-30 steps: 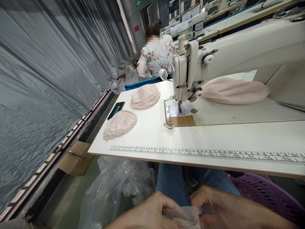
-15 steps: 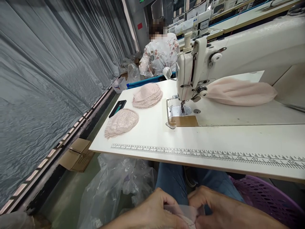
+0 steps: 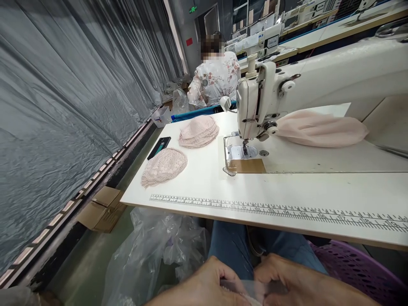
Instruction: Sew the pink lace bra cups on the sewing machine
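Low in the view, in front of my lap, my left hand (image 3: 208, 282) and my right hand (image 3: 291, 278) are close together with fingers curled in. Between them they grip a sheer, pale piece of fabric (image 3: 244, 287) with a whitish, finely toothed edge. Its lower part is cut off by the frame. Beyond the hands, on the white sewing table, lie a stack of pale pink lace pieces (image 3: 165, 167) and a second stack of pale pink pieces (image 3: 199, 131). A white sewing machine (image 3: 255, 102) stands to their right, its needle area bare of fabric.
A black phone-like object (image 3: 159, 148) lies by the stacks. Pink sheer fabric (image 3: 321, 129) sits under the machine arm. Clear plastic (image 3: 153, 250), a cardboard box (image 3: 102, 208) and a purple basket (image 3: 357, 267) are below the table. A person (image 3: 216, 76) sits ahead, facing away.
The view has tilted up slightly, so the table and machine appear a little lower. Both hands keep their grip on the sheer fabric, of which less now shows.
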Available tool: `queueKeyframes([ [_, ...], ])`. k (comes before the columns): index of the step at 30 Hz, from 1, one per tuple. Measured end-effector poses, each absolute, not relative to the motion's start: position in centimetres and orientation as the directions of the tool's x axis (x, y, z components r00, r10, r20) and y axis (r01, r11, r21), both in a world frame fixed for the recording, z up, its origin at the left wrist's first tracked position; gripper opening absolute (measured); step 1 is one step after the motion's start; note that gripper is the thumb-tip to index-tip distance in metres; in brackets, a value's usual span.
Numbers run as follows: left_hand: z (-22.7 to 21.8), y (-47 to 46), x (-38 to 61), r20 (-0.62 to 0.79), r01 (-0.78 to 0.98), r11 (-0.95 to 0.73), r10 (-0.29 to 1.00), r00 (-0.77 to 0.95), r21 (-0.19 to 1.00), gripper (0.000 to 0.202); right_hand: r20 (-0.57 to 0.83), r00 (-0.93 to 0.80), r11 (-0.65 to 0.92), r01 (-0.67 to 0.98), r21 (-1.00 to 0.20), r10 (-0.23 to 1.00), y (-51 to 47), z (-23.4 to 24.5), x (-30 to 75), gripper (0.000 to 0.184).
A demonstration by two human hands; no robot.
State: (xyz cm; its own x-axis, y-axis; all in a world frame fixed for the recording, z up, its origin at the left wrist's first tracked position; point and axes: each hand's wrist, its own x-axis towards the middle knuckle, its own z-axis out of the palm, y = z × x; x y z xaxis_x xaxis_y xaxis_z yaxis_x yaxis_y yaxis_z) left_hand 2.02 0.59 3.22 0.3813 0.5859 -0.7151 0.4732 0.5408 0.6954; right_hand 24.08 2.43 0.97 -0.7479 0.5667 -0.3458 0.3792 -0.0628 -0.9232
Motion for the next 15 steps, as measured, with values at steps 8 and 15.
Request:
queueKeyframes([
  [8,2.8,0.3,1.8,-0.689,0.414,0.552,0.615,0.384,0.723,0.048,-0.375,-0.701,-0.056,0.433,-0.899,0.607,1.9,0.4,23.7,0.011],
  [15,2.1,0.4,0.4,-0.651,0.503,0.426,0.601,0.464,0.752,0.043,-0.376,-0.718,-0.066,0.42,-0.905,0.585,2.4,-0.3,24.3,0.024],
])
